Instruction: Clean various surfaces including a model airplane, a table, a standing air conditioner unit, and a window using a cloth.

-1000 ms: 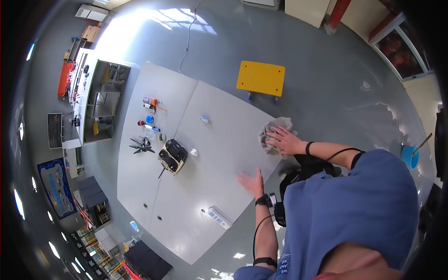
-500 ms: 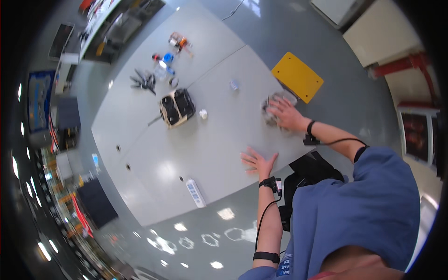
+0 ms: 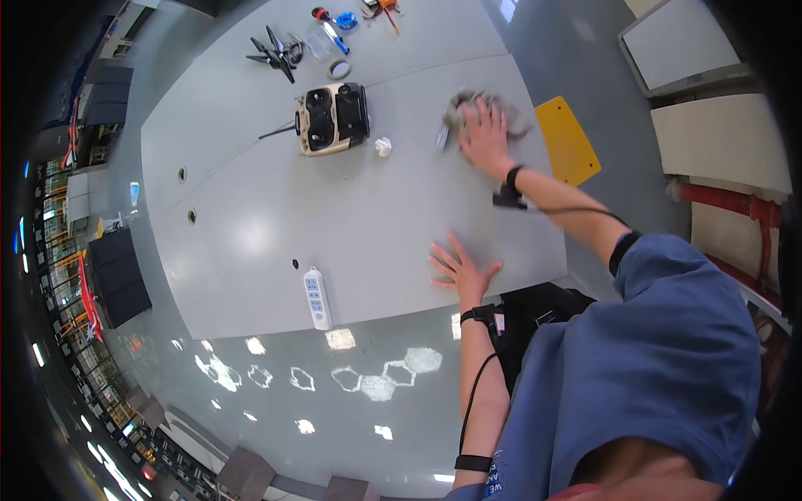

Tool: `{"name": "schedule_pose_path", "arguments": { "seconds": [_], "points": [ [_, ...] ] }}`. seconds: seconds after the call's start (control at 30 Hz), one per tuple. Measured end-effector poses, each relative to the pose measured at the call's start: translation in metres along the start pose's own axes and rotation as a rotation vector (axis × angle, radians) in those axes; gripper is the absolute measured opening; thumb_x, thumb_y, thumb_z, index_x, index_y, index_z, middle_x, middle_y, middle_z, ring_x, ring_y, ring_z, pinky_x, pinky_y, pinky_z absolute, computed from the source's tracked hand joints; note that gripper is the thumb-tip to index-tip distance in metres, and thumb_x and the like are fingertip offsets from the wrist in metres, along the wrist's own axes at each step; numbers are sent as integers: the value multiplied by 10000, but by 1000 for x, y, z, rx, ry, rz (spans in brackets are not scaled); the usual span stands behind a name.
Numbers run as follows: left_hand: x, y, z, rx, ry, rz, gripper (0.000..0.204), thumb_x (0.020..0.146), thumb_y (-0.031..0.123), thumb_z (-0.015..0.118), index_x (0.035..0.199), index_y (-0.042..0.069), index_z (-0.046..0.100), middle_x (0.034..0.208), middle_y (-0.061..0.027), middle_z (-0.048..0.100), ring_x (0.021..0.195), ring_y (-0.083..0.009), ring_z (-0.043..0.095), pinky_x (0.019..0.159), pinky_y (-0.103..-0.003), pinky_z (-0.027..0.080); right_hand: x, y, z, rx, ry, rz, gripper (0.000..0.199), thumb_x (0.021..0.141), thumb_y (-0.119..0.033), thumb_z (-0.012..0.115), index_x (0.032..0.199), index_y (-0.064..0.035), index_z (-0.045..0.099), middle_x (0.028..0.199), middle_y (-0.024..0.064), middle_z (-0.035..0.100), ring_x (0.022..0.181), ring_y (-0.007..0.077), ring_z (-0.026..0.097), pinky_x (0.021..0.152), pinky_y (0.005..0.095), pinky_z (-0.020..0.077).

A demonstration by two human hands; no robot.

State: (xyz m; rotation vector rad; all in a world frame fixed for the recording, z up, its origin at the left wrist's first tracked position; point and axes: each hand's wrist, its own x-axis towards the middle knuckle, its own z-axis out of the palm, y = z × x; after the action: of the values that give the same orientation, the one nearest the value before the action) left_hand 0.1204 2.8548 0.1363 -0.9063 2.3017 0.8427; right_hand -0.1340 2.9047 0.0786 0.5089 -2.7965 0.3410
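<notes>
My right hand [image 3: 486,138] lies on a crumpled grey cloth [image 3: 519,125] at the right side of the grey table [image 3: 393,209]. Its fingers are stretched and spread over the cloth, pressing it down. Close by the cloth's left edge is a small white-and-blue item [image 3: 441,138], its kind too blurred to tell. My left hand [image 3: 464,271] rests near the front edge, fingers spread, with nothing in it. A crumpled white piece of paper [image 3: 383,147] lies left of the cloth, beside a beige and black remote controller [image 3: 334,119] with an antenna.
A white power strip [image 3: 317,299] lies by the front edge. Farther back are black propellers [image 3: 274,54], a roll of tape [image 3: 340,69], a blue roll [image 3: 347,21] and an orange device [image 3: 382,7]. A yellow board [image 3: 568,140] stands past the table's right edge.
My right hand has pushed the cloth leftward and away across the table, up close to the small white-and-blue item. My left hand stays spread near the front edge. The whole view has shifted.
</notes>
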Motion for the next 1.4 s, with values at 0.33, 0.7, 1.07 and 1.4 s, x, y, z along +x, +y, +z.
{"name": "schedule_pose_path", "arguments": {
  "seconds": [0.33, 0.7, 1.07, 1.4],
  "points": [
    [0, -7, -1, 22, -6, -40, 1328, 518, 483, 828, 1452, 238, -84, 1476, -190, -218, 1351, -403, -206, 961, -710, -57, -144, -3, -95, 390, -516, -496, 649, 702, -257, 660, 1310, -216, 438, 1416, 91, 334, 1321, 354, 265, 1083, 517, 195],
    [2, 0, -5, -19, -29, -31, 1301, 540, 429, 829, 1453, 234, -76, 1479, -204, -190, 1349, -420, -195, 972, -706, -47, 23, 75, -32, 199, -201, -271, 616, 768, -230, 609, 1335, -179, 374, 1384, 114, 352, 1303, 355, 284, 1086, 493, 199],
    [4, -4, 4, 7, -25, 21, 1305, 527, 492, 819, 1455, 237, -63, 1478, -201, -196, 1345, -437, -184, 950, -733, -18, 123, 59, 35, -135, -82, 250, 574, 853, -381, 474, 1369, -182, 324, 1429, 149, 272, 1293, 425, 261, 1057, 547, 206],
    [4, -2, 4, 71, -15, -21, 1337, 500, 542, 808, 1457, 199, -61, 1481, -188, -201, 1344, -427, -201, 952, -724, -44, -52, -62, -49, 316, -358, -574, 589, 762, -279, 587, 1315, -156, 426, 1418, 144, 306, 1318, 401, 232, 1082, 530, 185]
  ]
}}
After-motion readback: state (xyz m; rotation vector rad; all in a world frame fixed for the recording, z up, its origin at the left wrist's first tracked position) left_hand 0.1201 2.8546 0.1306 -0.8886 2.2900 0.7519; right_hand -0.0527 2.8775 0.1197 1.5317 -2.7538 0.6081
